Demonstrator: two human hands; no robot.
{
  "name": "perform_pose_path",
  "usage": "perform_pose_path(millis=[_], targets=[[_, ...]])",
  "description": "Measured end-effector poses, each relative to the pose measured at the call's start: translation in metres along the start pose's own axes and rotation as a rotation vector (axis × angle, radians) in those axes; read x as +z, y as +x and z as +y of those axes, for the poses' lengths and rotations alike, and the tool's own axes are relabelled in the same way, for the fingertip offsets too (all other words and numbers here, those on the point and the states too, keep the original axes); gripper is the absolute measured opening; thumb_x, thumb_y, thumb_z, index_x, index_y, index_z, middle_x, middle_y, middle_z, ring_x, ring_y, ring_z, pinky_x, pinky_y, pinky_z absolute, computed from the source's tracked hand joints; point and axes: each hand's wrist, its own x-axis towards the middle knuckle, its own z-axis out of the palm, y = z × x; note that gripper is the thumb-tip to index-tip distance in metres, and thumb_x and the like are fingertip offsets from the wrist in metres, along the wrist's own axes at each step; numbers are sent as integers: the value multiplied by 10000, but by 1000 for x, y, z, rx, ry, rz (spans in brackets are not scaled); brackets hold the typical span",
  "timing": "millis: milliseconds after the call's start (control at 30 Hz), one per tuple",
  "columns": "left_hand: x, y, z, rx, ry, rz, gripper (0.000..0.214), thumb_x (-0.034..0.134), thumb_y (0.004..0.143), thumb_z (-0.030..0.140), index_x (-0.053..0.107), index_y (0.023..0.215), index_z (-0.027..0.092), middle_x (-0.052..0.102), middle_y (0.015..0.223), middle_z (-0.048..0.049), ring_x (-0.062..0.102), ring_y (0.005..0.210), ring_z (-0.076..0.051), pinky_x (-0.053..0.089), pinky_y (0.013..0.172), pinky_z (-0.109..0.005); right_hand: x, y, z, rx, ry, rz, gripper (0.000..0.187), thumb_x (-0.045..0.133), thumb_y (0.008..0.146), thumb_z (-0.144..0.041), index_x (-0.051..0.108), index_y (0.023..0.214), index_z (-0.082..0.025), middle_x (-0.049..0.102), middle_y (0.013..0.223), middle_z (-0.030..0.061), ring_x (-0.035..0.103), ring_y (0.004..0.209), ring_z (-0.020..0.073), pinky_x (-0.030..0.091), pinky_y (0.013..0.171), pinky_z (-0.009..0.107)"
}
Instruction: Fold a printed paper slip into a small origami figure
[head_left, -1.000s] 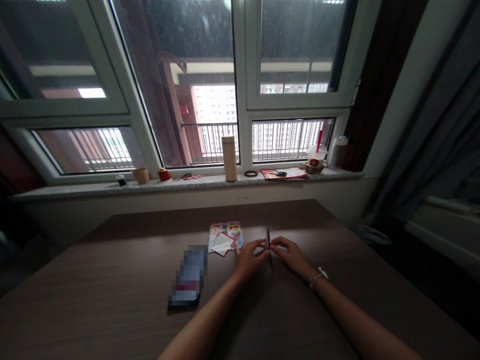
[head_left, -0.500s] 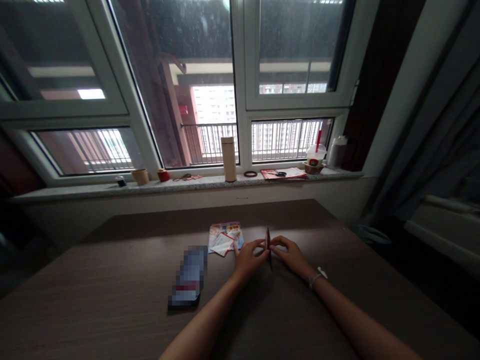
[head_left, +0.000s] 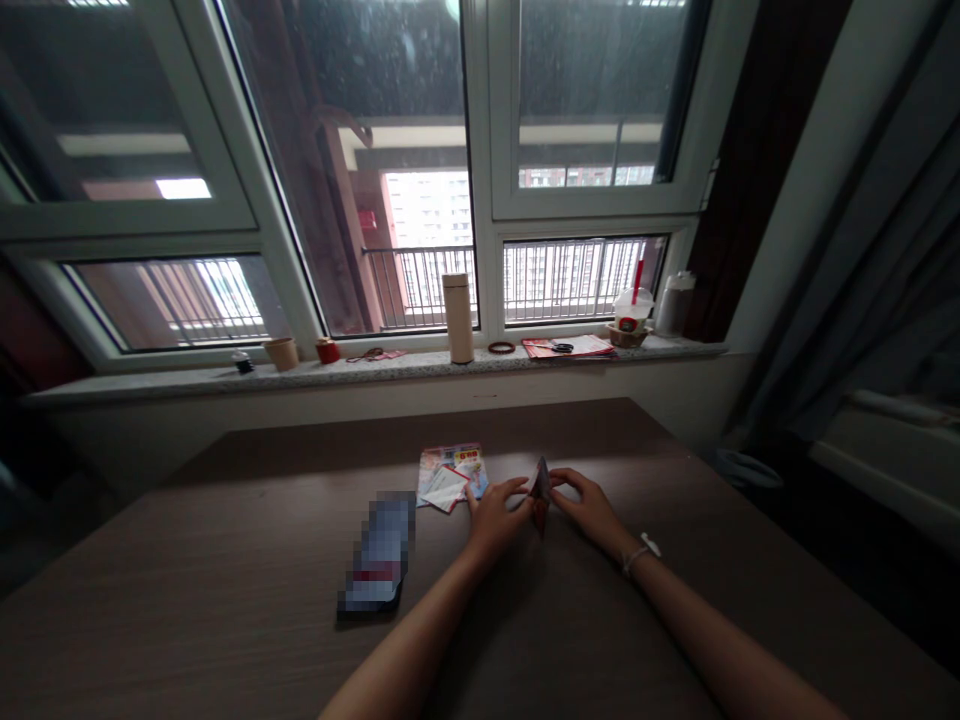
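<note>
White-framed windows (head_left: 484, 200) fill the top of the frame above a speckled stone sill (head_left: 375, 369) lined with small objects. A dark wood-grain table (head_left: 187, 590) spans the lower half, holding a pixelated oblong object (head_left: 379, 550) left of centre and colourful printed leaflets (head_left: 450, 475) beside it. Near the table's centre, a small folded red paper (head_left: 540, 490) stands on edge between the left hand (head_left: 495, 520) and right hand (head_left: 590, 510). Their curved fingers close in from both sides, apparently keeping it upright; whether either actually pinches it is impossible to tell.

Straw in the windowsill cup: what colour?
The straw is red, best seen in the head view.
</note>
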Motion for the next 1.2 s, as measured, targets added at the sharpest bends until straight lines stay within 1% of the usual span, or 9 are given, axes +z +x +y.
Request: perform_pose_path(millis=[133,267,400,500,633,733,833,1000,1200], targets=[[0,0,-1,8,-8,9,371,571,830,358,631,1193,307,711,1123,-20,532,1199,-244,-121,1116,-594,-4,0,4,-16,-41,-4,303,590,772,-273,638,1063,-204,686,1040,59,617,1014,213,450,967,392],[0,1,-3,14,-16,27,340,553,849,372,641,1171,308,716,1106,-14,549,1177,-239,-130,1105,-609,-7,0,6,-26,-67,14,292,582,761,-244,648,1044,-213,682,1046,57,611,1011,210,447,969,394],[1,1,-6,16,8,27,341,565,844,348,639,1175,314,705,1136,-18,541,1180,-233,-120,1109,-606,-9,-1,8,-34,-85,32,291,575,751,-232,665,1027,-218,687,1042,56,609,1008,213,443,972,402],[3,2,-8,18,4,34,322,569,849,324,645,1162,324,702,1136,-12,541,1180,-235,-121,1097,-629,-11,-1,7,-51,-108,22,285,562,754,-222,678,1015,-223,687,1045,56,601,1015,215,439,972,402],[4,3,-11,28,-3,55,295,566,858,283,654,1136,330,699,1133,-2,548,1171,-233,-122,1083,-654,-14,-2,4,-102,-142,-38,324,555,763,-194,677,1059,-240,682,1030,48,583,1006,215,440,946,389],[4,3,-11,28,23,51,303,567,854,254,660,1134,320,686,1164,-16,540,1177,-231,-116,1092,-640,-17,-2,2,-136,-175,-113,367,529,796,-183,660,1129,-264,671,1015,49,564,993,217,431,930,386],[3,2,-11,22,53,39,319,573,842,226,665,1134,314,672,1194,-25,532,1182,-229,-106,1100,-626,-19,-2,2,-145,-212,-167,388,510,817,-178,653,1158,-294,653,982,51,547,978,221,424,919,384],[4,3,-12,24,54,29,337,570,831,172,671,1120,314,662,1211,-27,524,1194,-235,-104,1095,-635,-18,-2,5,-142,-231,-222,389,511,801,-152,684,1110,-311,617,984,51,526,992,221,416,928,386],[6,3,-15,31,86,21,339,555,824,169,686,1097,322,652,1221,-22,505,1227,-247,-72,1106,-637,-17,-6,2,-133,-242,-238,442,498,748,-92,700,1074,-312,581,1066,50,512,1055,218,389,990,393]])
